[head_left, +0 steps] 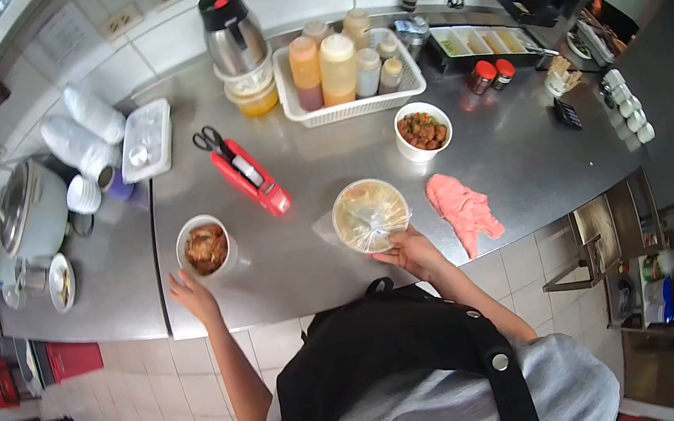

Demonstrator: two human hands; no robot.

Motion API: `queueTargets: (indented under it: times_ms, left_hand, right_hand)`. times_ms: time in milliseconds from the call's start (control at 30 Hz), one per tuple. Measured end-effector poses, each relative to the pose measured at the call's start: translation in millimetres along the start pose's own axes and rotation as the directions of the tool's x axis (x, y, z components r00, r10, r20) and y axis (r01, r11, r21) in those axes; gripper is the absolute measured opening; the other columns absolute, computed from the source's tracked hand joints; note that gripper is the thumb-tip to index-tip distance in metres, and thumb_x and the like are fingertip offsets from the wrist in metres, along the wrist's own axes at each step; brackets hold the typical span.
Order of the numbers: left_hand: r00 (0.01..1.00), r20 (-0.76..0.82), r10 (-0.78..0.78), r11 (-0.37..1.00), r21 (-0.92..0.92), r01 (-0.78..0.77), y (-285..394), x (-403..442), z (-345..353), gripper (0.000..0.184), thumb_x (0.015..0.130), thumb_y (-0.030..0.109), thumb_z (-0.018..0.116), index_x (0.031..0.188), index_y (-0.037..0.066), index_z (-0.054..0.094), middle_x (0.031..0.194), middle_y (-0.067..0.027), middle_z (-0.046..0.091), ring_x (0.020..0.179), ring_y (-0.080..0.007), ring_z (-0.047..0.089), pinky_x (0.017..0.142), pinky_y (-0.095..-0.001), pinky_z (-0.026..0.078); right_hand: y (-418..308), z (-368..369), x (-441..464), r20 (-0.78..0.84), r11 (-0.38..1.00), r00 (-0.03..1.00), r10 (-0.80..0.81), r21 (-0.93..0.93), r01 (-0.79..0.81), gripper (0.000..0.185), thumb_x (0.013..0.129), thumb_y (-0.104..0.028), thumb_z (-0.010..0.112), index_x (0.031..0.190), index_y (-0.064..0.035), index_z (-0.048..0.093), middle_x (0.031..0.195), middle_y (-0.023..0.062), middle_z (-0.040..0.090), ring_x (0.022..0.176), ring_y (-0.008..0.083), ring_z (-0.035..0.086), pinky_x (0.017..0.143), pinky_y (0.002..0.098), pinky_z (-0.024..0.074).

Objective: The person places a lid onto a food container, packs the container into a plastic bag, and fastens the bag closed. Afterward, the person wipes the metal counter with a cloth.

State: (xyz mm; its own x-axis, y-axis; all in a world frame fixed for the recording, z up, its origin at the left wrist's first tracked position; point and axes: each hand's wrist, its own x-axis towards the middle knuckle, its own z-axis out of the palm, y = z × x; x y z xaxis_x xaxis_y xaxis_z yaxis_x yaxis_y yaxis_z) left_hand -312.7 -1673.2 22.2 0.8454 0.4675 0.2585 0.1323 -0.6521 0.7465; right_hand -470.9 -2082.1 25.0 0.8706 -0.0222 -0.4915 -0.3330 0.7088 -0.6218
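Note:
My right hand (412, 254) grips the lower right edge of a round bowl wrapped in clear plastic (371, 215), its contents pale yellowish. Loose plastic sticks out on the bowl's left side. At the left, my left hand (194, 298) has its fingers stretched out beside a white bowl of brown food (205, 245); the fingertips are at its lower rim, and whether they touch it I cannot tell. Another white bowl with browned pieces and green bits (423, 132) stands farther back on the right. A crumpled pink cloth (463, 212) lies to the right of my right hand.
On the steel counter (323, 288) lie a red tape dispenser (251, 176) and black scissors (209, 139). Behind stand a white basket of squeeze bottles (355, 106), a steel thermos (234, 36), red-capped shakers (493, 75) and a condiment tray (483, 41). A rice cooker (43, 211) is far left.

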Motion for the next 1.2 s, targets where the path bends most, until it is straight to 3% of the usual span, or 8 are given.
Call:
queueTargets:
  times_ms: [133, 300, 367, 433, 500, 600, 1033, 1200]
  left_hand:
    - [0.925, 0.349, -0.15, 0.932, -0.263, 0.251, -29, 4, 8, 0.062, 0.101, 0.053, 0.033, 0.124, -0.002, 0.052, 0.095, -0.0192, 0.064, 0.055, -0.0187, 0.061, 0.047, -0.0278, 0.049]
    - [0.904, 0.416, -0.099, 0.917, -0.314, 0.245, -32, 2, 21, 0.054, 0.102, 0.045, 0.036, 0.104, -0.005, 0.055, 0.064, -0.0138, 0.063, 0.043, -0.0158, 0.055, 0.038, -0.0269, 0.046]
    - [0.922, 0.353, -0.157, 0.914, -0.302, 0.272, -20, 0, 23, 0.048, 0.098, 0.035, 0.039, 0.09, -0.007, 0.06, 0.063, -0.0148, 0.064, 0.047, -0.0168, 0.058, 0.04, -0.0276, 0.048]
    - [0.923, 0.357, -0.144, 0.92, -0.296, 0.259, -20, 1, 20, 0.044, 0.095, 0.032, 0.041, 0.087, -0.007, 0.061, 0.061, -0.0142, 0.063, 0.047, -0.0168, 0.059, 0.041, -0.0288, 0.049]
    - [0.934, 0.352, -0.065, 0.948, -0.271, 0.168, -21, -6, 17, 0.046, 0.096, 0.034, 0.042, 0.088, -0.007, 0.061, 0.058, -0.013, 0.062, 0.044, -0.0172, 0.058, 0.041, -0.0295, 0.049]
    - [0.944, 0.327, -0.049, 0.948, -0.282, 0.147, -13, -31, 10, 0.046, 0.098, 0.035, 0.041, 0.091, -0.007, 0.06, 0.055, -0.0123, 0.061, 0.043, -0.0173, 0.057, 0.04, -0.0293, 0.047]
    - [0.97, 0.243, -0.003, 0.991, -0.13, 0.036, 124, -221, -1, 0.047, 0.102, 0.033, 0.034, 0.092, -0.007, 0.057, 0.058, -0.0137, 0.058, 0.038, -0.0177, 0.054, 0.038, -0.0299, 0.041]
    - [0.924, 0.333, 0.188, 0.976, -0.169, -0.137, 118, -290, 45, 0.044, 0.103, 0.031, 0.039, 0.098, -0.007, 0.06, 0.076, -0.0166, 0.065, 0.05, -0.0192, 0.057, 0.044, -0.0335, 0.045]
  right_hand:
    - [-11, 22, 22, -0.07, 0.999, 0.997, -0.011, 0.032, 0.013, 0.051, 0.097, 0.0, 0.036, 0.144, -0.0065, 0.018, 0.137, 0.0202, 0.042, 0.114, 0.0349, 0.059, 0.09, 0.0435, 0.0571]
    - [-12, 16, 38, -0.144, 0.99, 0.98, -0.139, 0.004, 0.141, 0.043, 0.1, -0.016, 0.047, 0.14, -0.0047, 0.034, 0.124, 0.0166, 0.055, 0.098, 0.0284, 0.066, 0.083, 0.0384, 0.0589]
    - [-6, 0, 27, -0.162, 0.892, 0.962, -0.218, -0.434, 0.129, 0.04, 0.099, -0.027, 0.053, 0.13, -0.0032, 0.05, 0.121, 0.0151, 0.058, 0.088, 0.0273, 0.067, 0.075, 0.04, 0.0577]
    - [-3, -25, 6, -0.169, 0.644, 0.92, -0.353, -0.758, 0.107, 0.038, 0.094, -0.03, 0.058, 0.123, -0.006, 0.059, 0.122, 0.0143, 0.058, 0.092, 0.0298, 0.063, 0.08, 0.0427, 0.0534]
    - [8, -59, -4, 0.171, -0.161, 0.727, -0.665, -0.983, 0.084, 0.04, 0.089, -0.026, 0.06, 0.127, -0.0127, 0.06, 0.129, 0.0123, 0.056, 0.109, 0.0342, 0.055, 0.091, 0.0472, 0.0472]
    - [-17, -81, -39, -0.017, -0.173, 0.734, -0.679, -0.968, -0.183, 0.046, 0.084, -0.024, 0.064, 0.13, -0.0223, 0.058, 0.137, 0.0094, 0.051, 0.124, 0.0352, 0.045, 0.096, 0.0506, 0.0423]
    - [-106, -225, -1, 0.231, -0.385, 0.686, -0.69, -0.92, -0.077, 0.05, 0.086, -0.022, 0.054, 0.134, -0.0369, 0.052, 0.145, 0.0012, 0.043, 0.123, 0.0261, 0.046, 0.096, 0.0475, 0.0356]
    - [-217, -364, -6, -0.101, -0.224, 0.504, -0.858, -0.808, -0.544, 0.055, 0.087, -0.023, 0.054, 0.14, -0.0348, 0.045, 0.146, 0.003, 0.043, 0.122, 0.0278, 0.046, 0.092, 0.0492, 0.0388]
